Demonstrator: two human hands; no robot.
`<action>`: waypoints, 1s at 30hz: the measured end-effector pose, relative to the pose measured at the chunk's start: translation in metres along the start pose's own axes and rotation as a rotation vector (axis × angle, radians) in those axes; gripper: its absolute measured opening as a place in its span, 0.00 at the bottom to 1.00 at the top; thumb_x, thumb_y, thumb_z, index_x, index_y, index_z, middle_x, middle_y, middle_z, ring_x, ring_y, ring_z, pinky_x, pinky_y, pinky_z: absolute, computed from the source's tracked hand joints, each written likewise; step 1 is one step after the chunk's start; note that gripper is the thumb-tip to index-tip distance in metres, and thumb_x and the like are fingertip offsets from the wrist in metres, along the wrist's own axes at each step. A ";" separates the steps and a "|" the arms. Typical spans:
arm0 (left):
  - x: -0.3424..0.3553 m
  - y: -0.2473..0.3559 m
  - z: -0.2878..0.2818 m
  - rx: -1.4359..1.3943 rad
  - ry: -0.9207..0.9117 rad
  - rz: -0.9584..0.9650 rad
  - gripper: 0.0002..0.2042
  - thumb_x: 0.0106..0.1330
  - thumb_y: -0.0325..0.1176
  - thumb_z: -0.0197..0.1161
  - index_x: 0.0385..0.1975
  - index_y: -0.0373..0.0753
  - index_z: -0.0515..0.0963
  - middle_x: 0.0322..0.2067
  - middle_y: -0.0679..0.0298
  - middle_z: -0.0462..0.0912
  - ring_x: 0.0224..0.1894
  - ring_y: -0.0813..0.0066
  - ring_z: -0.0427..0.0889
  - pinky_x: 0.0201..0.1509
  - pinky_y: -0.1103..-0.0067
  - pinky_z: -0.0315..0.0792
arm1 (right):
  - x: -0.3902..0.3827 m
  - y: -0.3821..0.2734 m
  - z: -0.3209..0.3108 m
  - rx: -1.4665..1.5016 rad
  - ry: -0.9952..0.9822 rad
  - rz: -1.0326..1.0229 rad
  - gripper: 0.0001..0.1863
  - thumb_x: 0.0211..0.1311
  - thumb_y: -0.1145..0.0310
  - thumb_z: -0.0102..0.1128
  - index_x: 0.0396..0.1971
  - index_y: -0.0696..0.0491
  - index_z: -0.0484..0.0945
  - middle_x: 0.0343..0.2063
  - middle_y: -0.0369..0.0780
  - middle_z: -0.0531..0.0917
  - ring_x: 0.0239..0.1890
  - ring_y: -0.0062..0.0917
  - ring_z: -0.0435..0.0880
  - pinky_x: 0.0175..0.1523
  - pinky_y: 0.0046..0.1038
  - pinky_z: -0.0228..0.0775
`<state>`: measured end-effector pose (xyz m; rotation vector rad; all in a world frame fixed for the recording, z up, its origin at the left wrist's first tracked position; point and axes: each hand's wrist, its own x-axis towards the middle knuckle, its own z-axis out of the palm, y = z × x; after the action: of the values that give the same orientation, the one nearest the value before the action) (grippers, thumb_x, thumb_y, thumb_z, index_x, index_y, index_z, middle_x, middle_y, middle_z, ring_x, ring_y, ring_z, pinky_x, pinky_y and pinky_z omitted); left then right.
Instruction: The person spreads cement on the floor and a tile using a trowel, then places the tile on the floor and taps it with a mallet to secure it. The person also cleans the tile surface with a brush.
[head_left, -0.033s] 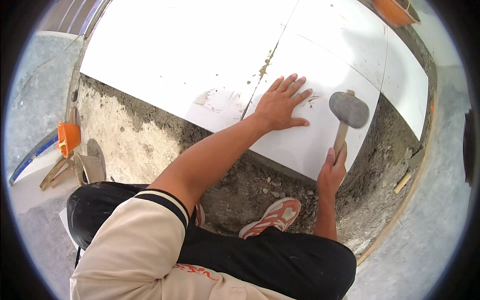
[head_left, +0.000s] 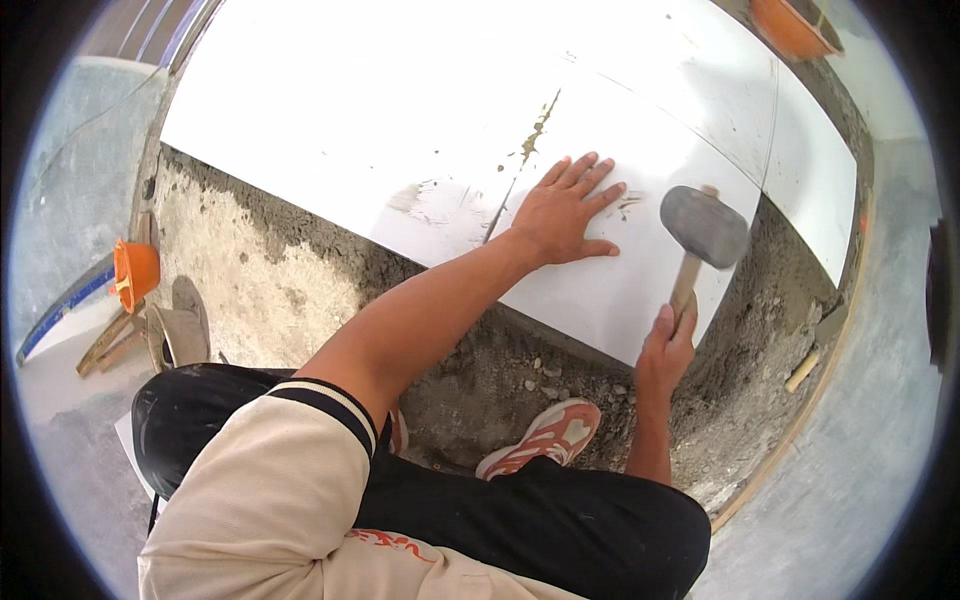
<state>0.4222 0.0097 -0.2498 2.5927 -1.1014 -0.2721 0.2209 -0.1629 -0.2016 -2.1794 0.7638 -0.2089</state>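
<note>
A large white floor tile (head_left: 585,300) lies before me, its near corner reaching toward my feet. My left hand (head_left: 565,212) presses flat on it with fingers spread, close to the joint with the neighbouring white tile (head_left: 300,120). Wrapped round the wooden handle, my right hand (head_left: 664,352) holds a mallet (head_left: 705,228) with a dark grey, rubber-looking head. The head is over the tile's right part; whether it touches the surface I cannot tell. Mortar smears mark the tile near my left fingertips and along the joint.
Rough mortar and rubble (head_left: 545,375) border the tiles. A wooden-handled trowel (head_left: 803,370) lies at right. One orange bucket (head_left: 795,28) stands far right, an orange container (head_left: 138,272) at left beside a blue curved strip (head_left: 65,308). My pink-and-white shoe (head_left: 545,438) is below the tile.
The mallet head has shifted slightly to the right and looks a little larger. My left hand stays on the tile, and the whole view has moved only slightly.
</note>
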 end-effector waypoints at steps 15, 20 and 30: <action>0.130 -0.160 -0.057 0.281 0.066 -0.123 0.26 0.86 0.59 0.33 0.76 0.71 0.69 0.79 0.63 0.61 0.83 0.63 0.55 0.86 0.56 0.52 | -0.020 -0.001 0.005 0.402 -0.014 0.199 0.30 0.86 0.57 0.50 0.76 0.59 0.59 0.30 0.32 0.72 0.22 0.10 0.63 0.22 0.19 0.53; 0.133 -0.165 -0.059 0.317 0.062 -0.107 0.25 0.85 0.60 0.34 0.75 0.73 0.71 0.78 0.63 0.63 0.82 0.63 0.57 0.85 0.54 0.53 | -0.024 -0.008 0.009 0.399 0.017 0.233 0.30 0.86 0.57 0.50 0.76 0.59 0.60 0.29 0.33 0.72 0.19 0.11 0.63 0.20 0.18 0.54; 0.105 -0.135 -0.122 0.155 -0.300 -0.070 0.27 0.84 0.51 0.44 0.77 0.49 0.69 0.80 0.48 0.59 0.82 0.53 0.56 0.83 0.55 0.53 | -0.048 -0.008 -0.001 0.398 0.040 0.265 0.30 0.86 0.59 0.49 0.77 0.60 0.59 0.29 0.34 0.74 0.19 0.11 0.65 0.20 0.19 0.55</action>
<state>0.6201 0.0473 -0.1892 2.7961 -1.1706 -0.6337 0.1855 -0.1320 -0.1903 -1.6876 0.9368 -0.2457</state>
